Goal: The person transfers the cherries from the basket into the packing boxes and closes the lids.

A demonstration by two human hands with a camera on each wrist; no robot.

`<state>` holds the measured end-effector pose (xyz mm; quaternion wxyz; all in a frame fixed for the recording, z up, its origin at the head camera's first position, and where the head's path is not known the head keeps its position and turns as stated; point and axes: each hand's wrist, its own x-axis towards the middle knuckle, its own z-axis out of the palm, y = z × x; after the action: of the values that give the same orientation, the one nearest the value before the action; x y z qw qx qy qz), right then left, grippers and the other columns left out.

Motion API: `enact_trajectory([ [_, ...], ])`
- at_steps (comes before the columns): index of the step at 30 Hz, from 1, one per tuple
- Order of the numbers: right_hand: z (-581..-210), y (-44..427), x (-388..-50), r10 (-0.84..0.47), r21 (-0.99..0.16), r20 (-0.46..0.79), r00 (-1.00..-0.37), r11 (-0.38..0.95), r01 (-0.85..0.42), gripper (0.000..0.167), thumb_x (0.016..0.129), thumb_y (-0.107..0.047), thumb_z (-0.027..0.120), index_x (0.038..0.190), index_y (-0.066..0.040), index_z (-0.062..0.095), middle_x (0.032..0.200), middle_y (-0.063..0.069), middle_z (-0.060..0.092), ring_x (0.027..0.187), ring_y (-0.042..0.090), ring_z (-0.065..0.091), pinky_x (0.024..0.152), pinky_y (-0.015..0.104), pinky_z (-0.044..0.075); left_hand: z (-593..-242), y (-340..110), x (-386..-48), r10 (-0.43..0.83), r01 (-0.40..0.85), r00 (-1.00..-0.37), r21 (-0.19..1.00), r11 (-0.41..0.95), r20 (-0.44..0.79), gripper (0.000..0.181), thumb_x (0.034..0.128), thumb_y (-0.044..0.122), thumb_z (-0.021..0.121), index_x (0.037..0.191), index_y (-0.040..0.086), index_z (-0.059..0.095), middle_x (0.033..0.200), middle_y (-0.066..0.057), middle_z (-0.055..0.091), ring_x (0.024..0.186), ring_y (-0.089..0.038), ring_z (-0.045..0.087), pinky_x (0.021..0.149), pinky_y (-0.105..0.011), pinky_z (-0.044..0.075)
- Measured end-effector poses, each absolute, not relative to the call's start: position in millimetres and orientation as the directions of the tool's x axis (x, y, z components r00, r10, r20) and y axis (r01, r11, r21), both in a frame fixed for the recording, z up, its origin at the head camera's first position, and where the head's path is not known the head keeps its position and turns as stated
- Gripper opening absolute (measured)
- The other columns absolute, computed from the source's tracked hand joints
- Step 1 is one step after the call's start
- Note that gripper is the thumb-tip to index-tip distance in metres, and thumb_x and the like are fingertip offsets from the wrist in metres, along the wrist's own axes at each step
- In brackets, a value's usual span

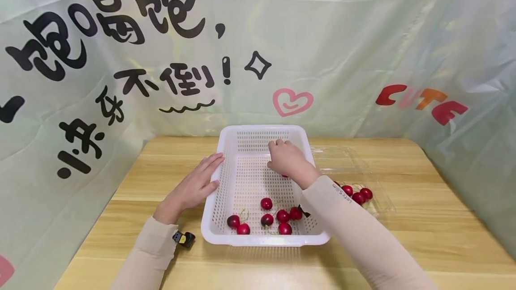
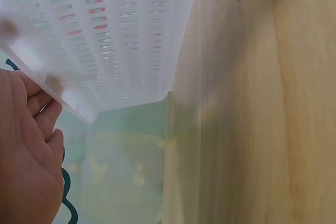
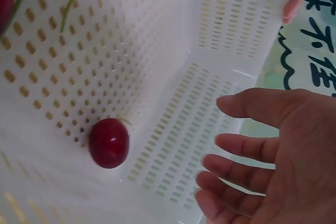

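Observation:
My left hand [image 1: 197, 185] rests on the left rim of the white basket [image 1: 266, 240], fingers fairly straight; in the left wrist view the fingers of the left hand [image 2: 31, 140] touch the rim. Above the basket's right rear part is my right hand [image 1: 288, 160]. The right wrist view shows the right hand [image 3: 262, 156] with fingers apart and nothing between them. A cherry [image 3: 109, 143] lies on the basket floor near it, partly visible below the hand in the head view. Several cherries [image 1: 283, 216] with stems lie at the basket's near end.
Right of the basket, a clear plastic container [image 1: 379, 182] holds several cherries [image 1: 358, 198], partly hidden by my right sleeve. A small black device [image 1: 185, 239] is by my left wrist. The wooden table [image 1: 443, 236] meets a printed cloth [image 1: 342, 57] behind and at the sides.

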<state>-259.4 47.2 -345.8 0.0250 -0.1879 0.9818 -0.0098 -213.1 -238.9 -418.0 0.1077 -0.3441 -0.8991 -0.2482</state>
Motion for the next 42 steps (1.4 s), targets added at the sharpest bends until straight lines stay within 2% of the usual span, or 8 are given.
enact_trajectory([
  [6, -354.9, 49.0, -262.2, -0.323, -0.06, -0.124, -0.938, 0.946, -0.317, 0.056, 0.089, -0.022, 0.066, 0.137, 0.002, 0.05, 0.131, 0.022, 0.054, 0.119, 0.039, 0.052, 0.101, 0.049, 0.044, -417.1, -239.4, -212.6, 0.565, 0.671, -0.741, 0.373, 0.641, 0.362, 0.061, 0.0982, 0.023, 0.048, 0.152, 0.0, 0.03, 0.159, -0.014, 0.024, 0.146, -0.03, 0.02, 0.117, -0.05, 0.014],
  [19, -368.4, 44.1, -264.2, -0.286, -0.064, -0.227, -0.931, 0.958, -0.279, 0.049, 0.09, -0.012, 0.061, 0.136, 0.001, 0.052, 0.132, 0.02, 0.055, 0.118, 0.036, 0.052, 0.102, 0.048, 0.042, -418.2, -239.5, -212.4, 0.562, 0.669, -0.743, 0.378, 0.64, 0.364, 0.061, 0.0989, 0.023, 0.048, 0.152, 0.001, 0.029, 0.159, -0.013, 0.024, 0.146, -0.029, 0.019, 0.117, -0.052, 0.013],
  [23, -370.0, 43.8, -263.6, -0.283, -0.051, -0.25, -0.926, 0.959, -0.279, 0.04, 0.091, -0.01, 0.058, 0.129, 0.001, 0.057, 0.123, 0.018, 0.06, 0.104, 0.031, 0.057, 0.093, 0.043, 0.047, -418.5, -239.7, -212.5, 0.564, 0.671, -0.742, 0.379, 0.638, 0.363, 0.061, 0.0989, 0.023, 0.048, 0.152, 0.001, 0.029, 0.16, -0.013, 0.023, 0.146, -0.029, 0.019, 0.117, -0.052, 0.014],
  [26, -370.7, 43.8, -264.1, -0.288, -0.038, -0.267, -0.92, 0.957, -0.289, 0.029, 0.09, -0.008, 0.057, 0.117, 0.0, 0.063, 0.105, 0.014, 0.064, 0.086, 0.027, 0.055, 0.077, 0.037, 0.048, -418.7, -239.9, -213.1, 0.566, 0.674, -0.739, 0.377, 0.635, 0.367, 0.061, 0.0984, 0.023, 0.048, 0.152, 0.0, 0.03, 0.159, -0.013, 0.024, 0.146, -0.029, 0.019, 0.117, -0.053, 0.014],
  [29, -371.6, 43.6, -265.0, -0.298, -0.033, -0.287, -0.91, 0.953, -0.302, 0.019, 0.089, -0.006, 0.057, 0.106, -0.002, 0.065, 0.089, 0.011, 0.062, 0.075, 0.025, 0.053, 0.067, 0.034, 0.045, -419.1, -240.2, -213.2, 0.565, 0.675, -0.738, 0.376, 0.635, 0.369, 0.061, 0.0981, 0.023, 0.048, 0.152, 0.0, 0.03, 0.159, -0.013, 0.024, 0.146, -0.029, 0.02, 0.117, -0.051, 0.013],
  [36, -374.1, 44.1, -266.2, -0.295, -0.034, -0.328, -0.897, 0.953, -0.301, 0.012, 0.088, -0.003, 0.057, 0.094, -0.005, 0.067, 0.082, 0.009, 0.06, 0.071, 0.022, 0.055, 0.063, 0.031, 0.044, -419.3, -240.4, -213.5, 0.566, 0.677, -0.736, 0.37, 0.636, 0.372, 0.061, 0.0984, 0.023, 0.048, 0.151, 0.0, 0.03, 0.159, -0.013, 0.024, 0.146, -0.029, 0.02, 0.117, -0.053, 0.014],
  [39, -374.5, 43.8, -265.0, -0.3, -0.035, -0.336, -0.893, 0.951, -0.307, 0.014, 0.088, -0.003, 0.056, 0.095, -0.005, 0.067, 0.082, 0.008, 0.06, 0.071, 0.021, 0.055, 0.061, 0.03, 0.044, -419.6, -240.3, -213.6, 0.567, 0.678, -0.735, 0.369, 0.636, 0.371, 0.06, 0.0985, 0.023, 0.048, 0.151, 0.0, 0.03, 0.159, -0.013, 0.024, 0.146, -0.029, 0.02, 0.116, -0.055, 0.015],
  [42, -375.0, 43.5, -263.5, -0.311, -0.027, -0.343, -0.886, 0.946, -0.322, 0.016, 0.09, -0.003, 0.054, 0.098, -0.004, 0.068, 0.082, 0.008, 0.06, 0.07, 0.02, 0.055, 0.058, 0.029, 0.043, -419.6, -240.3, -213.2, 0.567, 0.673, -0.739, 0.371, 0.64, 0.364, 0.061, 0.0988, 0.024, 0.048, 0.152, 0.001, 0.03, 0.159, -0.013, 0.024, 0.146, -0.029, 0.019, 0.117, -0.052, 0.013],
])
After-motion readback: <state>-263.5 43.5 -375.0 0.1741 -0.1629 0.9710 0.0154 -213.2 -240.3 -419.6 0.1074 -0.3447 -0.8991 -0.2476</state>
